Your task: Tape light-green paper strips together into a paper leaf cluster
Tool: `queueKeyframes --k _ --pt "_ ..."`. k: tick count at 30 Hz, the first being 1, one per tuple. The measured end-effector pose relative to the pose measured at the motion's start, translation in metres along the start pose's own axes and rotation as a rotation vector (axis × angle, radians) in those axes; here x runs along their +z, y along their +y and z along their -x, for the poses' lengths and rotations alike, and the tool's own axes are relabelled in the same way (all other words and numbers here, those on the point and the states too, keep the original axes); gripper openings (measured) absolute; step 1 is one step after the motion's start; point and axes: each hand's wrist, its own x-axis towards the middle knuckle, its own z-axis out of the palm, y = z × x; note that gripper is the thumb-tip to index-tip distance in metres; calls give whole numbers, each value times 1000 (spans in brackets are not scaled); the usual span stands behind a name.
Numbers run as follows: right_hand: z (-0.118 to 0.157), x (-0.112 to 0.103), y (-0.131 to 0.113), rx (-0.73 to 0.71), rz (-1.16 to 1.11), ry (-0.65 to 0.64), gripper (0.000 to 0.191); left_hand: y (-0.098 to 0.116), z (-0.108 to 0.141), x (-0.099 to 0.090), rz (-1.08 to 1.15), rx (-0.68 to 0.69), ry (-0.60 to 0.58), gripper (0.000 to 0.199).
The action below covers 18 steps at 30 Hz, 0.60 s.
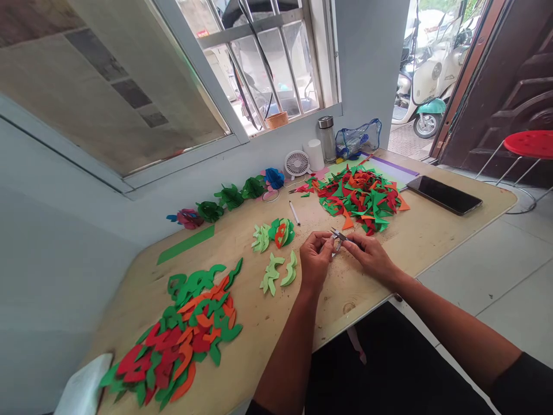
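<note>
Beside the scrap pile, my left hand pinches paper, probably light, floppy, best edge-held; my right hand grips scissors.

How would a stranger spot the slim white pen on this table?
On the pale wooden table, find the red, green and orange paper scraps beside the black phone. Left of them lies the slim white pen, straight and dark-tipped, unlike the jagged scraps.

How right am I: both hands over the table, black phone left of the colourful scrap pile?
Not left: the head view shows the black phone right of the colourful scrap pile, with left hand and right hand over the table.
</note>
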Motion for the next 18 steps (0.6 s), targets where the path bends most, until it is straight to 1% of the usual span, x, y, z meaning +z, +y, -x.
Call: queueKeyframes --k 7,14,18 --pt "0 0 1 11 4 -5 30 -2 0 0 4 -7 1 22" --pt "1 0 -1 16 39 15 33 -1 0 0 6 -42 -12 26" --pt "1 0 -1 21 58 30 32 -2 0 -1 3 -44 -23 26"
